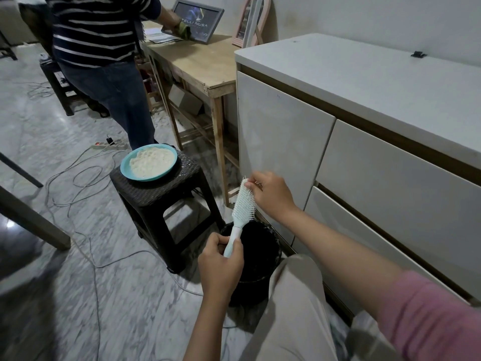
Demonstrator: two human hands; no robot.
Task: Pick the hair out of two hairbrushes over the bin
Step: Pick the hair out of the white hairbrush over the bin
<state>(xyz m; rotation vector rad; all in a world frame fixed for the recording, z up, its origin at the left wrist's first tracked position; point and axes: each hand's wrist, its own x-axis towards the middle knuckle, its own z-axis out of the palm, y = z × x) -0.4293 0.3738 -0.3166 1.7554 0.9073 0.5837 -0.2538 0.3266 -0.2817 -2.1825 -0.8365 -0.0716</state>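
A grey-veined marble floor [78, 256] strewn with loose cables [78, 178] runs up to a white cabinet [364, 152] with flat-fronted doors and drawers, set against a pale wall [364, 16]. Beside it stands a bare wooden table [197, 66] carrying a framed picture [195, 22], where a person in a striped top [99, 27] is standing. A dark woven-pattern plastic stool [161, 199] holds a turquoise plate [149, 162] of pale food.

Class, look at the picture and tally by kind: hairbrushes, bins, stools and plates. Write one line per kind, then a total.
hairbrush: 1
bin: 1
stool: 1
plate: 1
Total: 4
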